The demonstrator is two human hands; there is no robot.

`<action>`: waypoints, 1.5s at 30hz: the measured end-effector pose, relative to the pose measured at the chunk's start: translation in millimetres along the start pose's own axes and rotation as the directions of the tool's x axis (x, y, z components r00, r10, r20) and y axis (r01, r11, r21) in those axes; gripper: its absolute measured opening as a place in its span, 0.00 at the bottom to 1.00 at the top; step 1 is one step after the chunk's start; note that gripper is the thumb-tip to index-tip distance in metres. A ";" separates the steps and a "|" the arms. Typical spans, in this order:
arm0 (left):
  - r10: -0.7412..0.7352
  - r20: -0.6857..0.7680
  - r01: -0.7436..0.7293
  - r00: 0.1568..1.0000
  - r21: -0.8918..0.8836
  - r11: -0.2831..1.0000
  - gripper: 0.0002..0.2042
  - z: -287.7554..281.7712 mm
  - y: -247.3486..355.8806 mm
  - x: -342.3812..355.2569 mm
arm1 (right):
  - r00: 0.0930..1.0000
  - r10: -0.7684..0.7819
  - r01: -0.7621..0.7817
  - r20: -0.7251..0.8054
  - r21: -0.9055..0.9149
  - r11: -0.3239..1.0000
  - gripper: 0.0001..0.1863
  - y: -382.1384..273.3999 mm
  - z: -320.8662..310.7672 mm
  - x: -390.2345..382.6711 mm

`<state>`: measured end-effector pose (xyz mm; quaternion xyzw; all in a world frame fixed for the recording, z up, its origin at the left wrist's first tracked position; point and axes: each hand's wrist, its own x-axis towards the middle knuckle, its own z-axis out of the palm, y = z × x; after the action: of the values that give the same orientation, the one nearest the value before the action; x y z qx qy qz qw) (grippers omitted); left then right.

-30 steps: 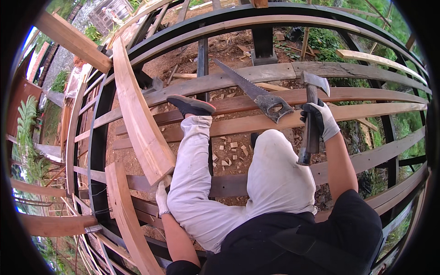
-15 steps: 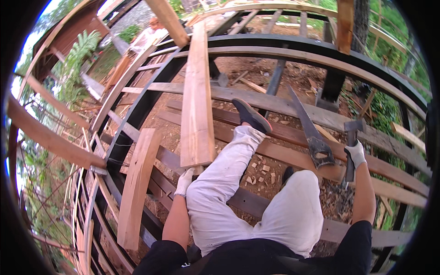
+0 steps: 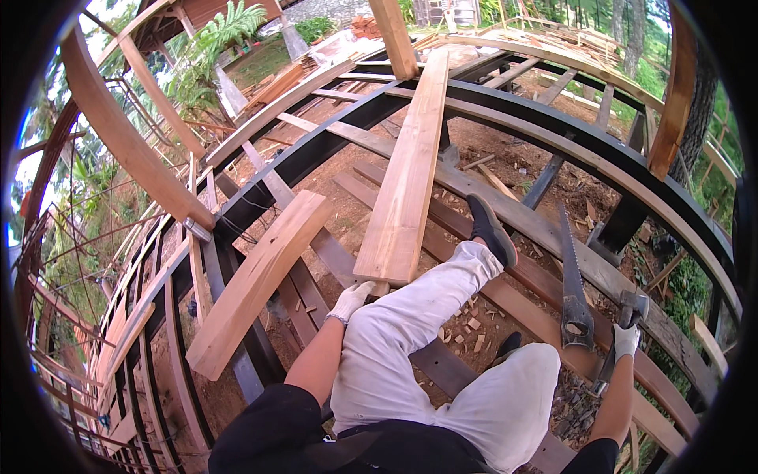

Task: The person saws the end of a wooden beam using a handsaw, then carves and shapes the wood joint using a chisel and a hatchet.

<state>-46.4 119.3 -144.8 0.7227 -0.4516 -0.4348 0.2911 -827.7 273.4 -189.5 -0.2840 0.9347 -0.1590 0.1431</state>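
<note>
A long, pale wooden beam lies sloping away from me across the frame. At its near end, my gloved left hand has its fingers closed around a short piece of wood that sticks out there; whether this is a tenon or a separate block I cannot tell. On the right, my gloved right hand grips a hammer by its handle, the metal head pointing away from me. A handsaw rests on the planks just left of the hammer, its handle toward me.
A shorter thick timber lies left of my left arm. Spaced planks cross over bare soil with wood chips below. A black metal frame curves around. Wooden posts stand at the far side, and lumber is piled beyond.
The view has swung left, so the scene sits farther right. My right hand has lowered the hammer toward me, below the saw handle's level. My left hand stays at the beam's near end.
</note>
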 end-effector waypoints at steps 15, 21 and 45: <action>0.022 0.033 -0.020 0.999 -0.046 0.999 0.31 5.1 -9.7 3.9 | 0.993 0.035 -0.048 -0.110 -0.117 0.992 0.51 16.1 -0.7 -22.1; 0.068 -0.052 -0.062 0.996 0.118 0.991 0.29 -1.4 -14.8 -4.7 | 0.988 -0.088 0.099 -0.129 0.081 0.992 0.42 39.7 6.7 -42.8; 0.000 0.233 0.171 0.973 -0.714 0.679 0.18 -93.1 -52.1 -179.1 | 0.811 -0.341 0.563 -0.475 0.476 0.676 0.26 -42.1 -29.0 -235.0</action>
<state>19.0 306.1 -79.6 0.5164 -0.2354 -0.6665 0.4834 -630.1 382.0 -105.6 -0.4172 0.7433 -0.5227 0.0131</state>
